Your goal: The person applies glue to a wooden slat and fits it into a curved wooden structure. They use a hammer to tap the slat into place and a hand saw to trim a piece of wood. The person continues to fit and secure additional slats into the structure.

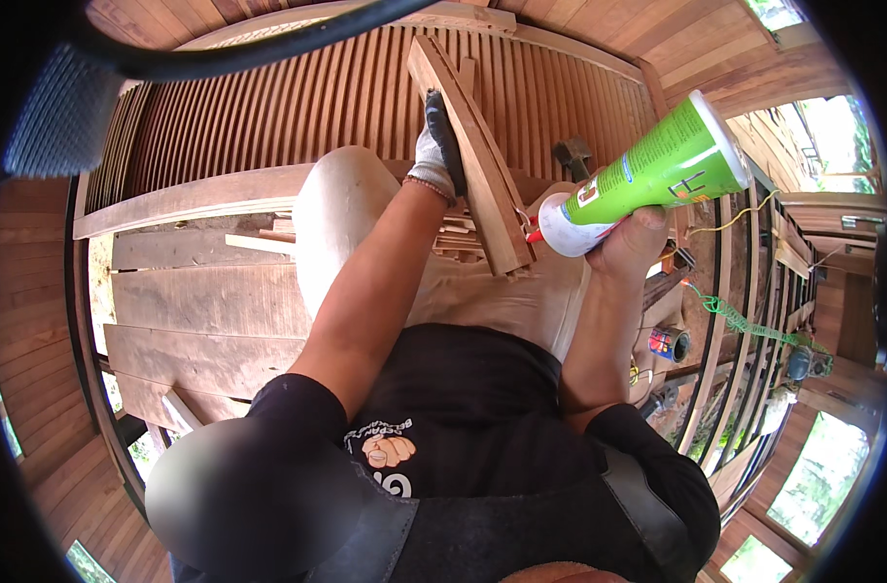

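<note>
My left hand (pixel 437 154), in a grey and black work glove, grips a long wooden piece (pixel 484 173) with a groove along its edge. The piece slants across my lap, its near end toward my body. My bare right hand (pixel 634 239) is wrapped round a green and white glue bottle (pixel 665 155), tipped so its base points up and right. The bottle's red nozzle (pixel 534 235) is at the edge of the piece, close to the near end; whether it touches the wood, I cannot tell.
Beyond my knees lies a slatted wooden panel (pixel 268 126). Planks (pixel 210 296) form a platform at left. A roll of tape (pixel 669 343), a green coiled hose (pixel 745 321) and a hammer-like tool (pixel 572 154) lie to the right. A dark curved strap crosses the upper left.
</note>
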Demonstrator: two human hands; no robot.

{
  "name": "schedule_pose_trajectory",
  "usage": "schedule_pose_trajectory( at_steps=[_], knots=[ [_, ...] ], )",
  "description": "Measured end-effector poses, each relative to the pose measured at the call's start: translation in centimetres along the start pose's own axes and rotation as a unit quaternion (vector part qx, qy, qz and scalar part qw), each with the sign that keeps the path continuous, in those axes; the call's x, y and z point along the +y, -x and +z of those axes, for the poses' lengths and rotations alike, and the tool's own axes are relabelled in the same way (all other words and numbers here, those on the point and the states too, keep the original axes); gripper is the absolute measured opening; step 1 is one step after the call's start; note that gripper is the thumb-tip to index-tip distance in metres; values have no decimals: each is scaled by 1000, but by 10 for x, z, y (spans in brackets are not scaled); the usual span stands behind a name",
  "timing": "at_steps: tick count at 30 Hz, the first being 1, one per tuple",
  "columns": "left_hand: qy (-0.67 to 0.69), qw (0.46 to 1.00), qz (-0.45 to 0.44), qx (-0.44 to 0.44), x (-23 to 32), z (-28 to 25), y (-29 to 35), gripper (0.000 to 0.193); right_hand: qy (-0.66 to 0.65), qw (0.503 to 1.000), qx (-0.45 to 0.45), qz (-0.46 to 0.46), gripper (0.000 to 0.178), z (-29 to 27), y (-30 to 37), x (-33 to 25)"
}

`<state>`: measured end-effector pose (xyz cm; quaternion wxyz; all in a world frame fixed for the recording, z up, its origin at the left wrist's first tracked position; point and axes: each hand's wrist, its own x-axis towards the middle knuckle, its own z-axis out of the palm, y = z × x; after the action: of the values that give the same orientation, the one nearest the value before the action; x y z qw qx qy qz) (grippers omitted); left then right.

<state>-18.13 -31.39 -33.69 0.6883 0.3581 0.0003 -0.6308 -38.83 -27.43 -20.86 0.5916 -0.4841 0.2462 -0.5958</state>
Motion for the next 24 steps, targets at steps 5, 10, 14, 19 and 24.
schedule_pose_trajectory(
  at_steps=[5, 10, 14, 19, 24],
  knots=[
    [-6, 1000, 9, 17, 2, -4, -7, 73, 0, 1000, 8, 18, 66, 2, 6, -13],
    [41, 997, 27, 52, 26, -16, -5, 87, 223, 966, 76, 107, 46, -32, -40, -48],
    [6, 993, 86, 80, 40, -16, -3, 79, 615, 771, -44, 161, 46, -116, -94, -12],
    [-8, 1000, 11, 12, 18, -11, -2, 70, 815, 560, -73, 130, 37, -246, -103, 79],
    [40, 995, -76, -44, -11, 2, -2, 66, 869, 489, -2, 71, 25, -246, -98, 95]
  ],
)
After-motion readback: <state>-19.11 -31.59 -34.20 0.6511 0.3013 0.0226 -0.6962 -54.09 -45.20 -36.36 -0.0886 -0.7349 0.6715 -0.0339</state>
